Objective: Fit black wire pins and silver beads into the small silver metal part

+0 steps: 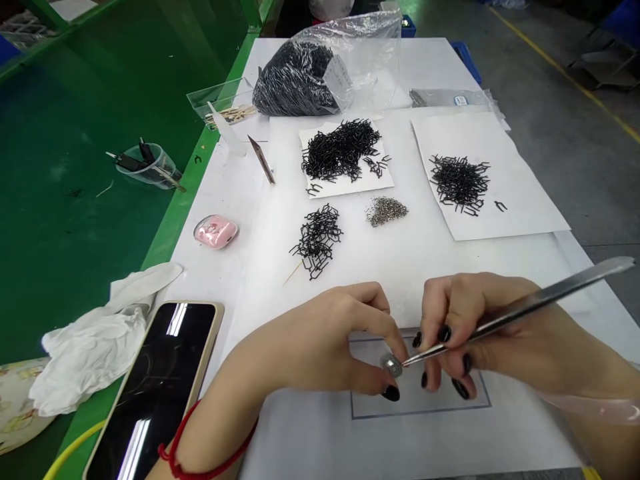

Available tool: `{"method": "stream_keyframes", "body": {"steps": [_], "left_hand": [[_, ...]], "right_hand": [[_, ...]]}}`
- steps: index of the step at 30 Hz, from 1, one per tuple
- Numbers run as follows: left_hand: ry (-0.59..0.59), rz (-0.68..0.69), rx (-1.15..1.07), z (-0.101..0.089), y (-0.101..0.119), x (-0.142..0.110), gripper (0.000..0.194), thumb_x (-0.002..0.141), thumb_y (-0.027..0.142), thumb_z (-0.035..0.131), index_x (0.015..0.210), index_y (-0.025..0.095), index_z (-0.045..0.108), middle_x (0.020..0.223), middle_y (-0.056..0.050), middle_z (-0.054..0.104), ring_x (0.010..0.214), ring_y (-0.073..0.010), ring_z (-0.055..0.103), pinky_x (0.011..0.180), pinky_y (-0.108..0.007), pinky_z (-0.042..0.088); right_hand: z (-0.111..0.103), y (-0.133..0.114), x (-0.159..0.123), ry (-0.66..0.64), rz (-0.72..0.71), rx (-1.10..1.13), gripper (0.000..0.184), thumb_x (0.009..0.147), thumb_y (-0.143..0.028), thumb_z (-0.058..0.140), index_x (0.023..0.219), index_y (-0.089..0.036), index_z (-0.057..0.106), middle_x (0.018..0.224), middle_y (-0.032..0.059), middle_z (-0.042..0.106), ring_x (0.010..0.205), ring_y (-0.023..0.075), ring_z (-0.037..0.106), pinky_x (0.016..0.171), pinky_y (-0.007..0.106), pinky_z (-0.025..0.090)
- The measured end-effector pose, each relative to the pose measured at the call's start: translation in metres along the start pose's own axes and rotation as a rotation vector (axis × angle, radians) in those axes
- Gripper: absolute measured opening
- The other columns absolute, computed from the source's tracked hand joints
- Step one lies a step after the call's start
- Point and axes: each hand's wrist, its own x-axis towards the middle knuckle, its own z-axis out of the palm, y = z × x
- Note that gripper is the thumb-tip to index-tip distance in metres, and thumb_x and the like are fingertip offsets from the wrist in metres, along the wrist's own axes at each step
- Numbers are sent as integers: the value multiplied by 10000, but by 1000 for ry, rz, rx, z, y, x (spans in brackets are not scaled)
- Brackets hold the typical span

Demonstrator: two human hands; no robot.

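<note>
My left hand (325,340) pinches a small grey metal piece (392,365) between thumb and forefinger. In my right hand (480,327) is a pair of metal tweezers (530,308), gripped like a pen. The tips meet the edge of the small piece, or come very close to it. Both hands are over a drawn rectangle (420,414) on the white work surface. Beyond them lie a loose pile of black forked parts (318,240) and a heap of tiny metallic bits (387,211).
More black forked parts (343,150) lie on white paper behind, others (459,183) on a right-hand sheet. A plastic bag of black parts (300,80) stands at the back. Left are a phone (155,393), pink case (216,231), knife-like blade (261,160) and clear cup (150,167).
</note>
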Motion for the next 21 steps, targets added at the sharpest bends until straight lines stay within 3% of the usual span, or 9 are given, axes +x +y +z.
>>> {"method": "stream_keyframes", "body": {"steps": [4,14,21], "left_hand": [[3,3,-5,0,-1,1,233,698,177,827,914,227,757,939,4,528,795,-117,559,687,-233,442],[6,21,-13,-1,2,2,219,688,131,829,885,201,765,881,21,540,735,-81,544,651,-197,436],[8,29,-2,-1,1,1,222,687,135,830,889,203,765,889,18,539,737,-88,541,644,-208,435]], "right_hand": [[2,4,-4,-86,47,-49,157,894,-34,573,872,-188,578,945,-5,586,774,159,739,578,206,605],[-1,8,-9,-91,-31,-267,138,918,-80,543,928,-212,581,937,10,598,675,96,672,570,202,570],[-1,7,-8,-79,-30,-263,185,904,-51,549,945,-230,573,957,2,599,716,102,682,559,190,565]]}}
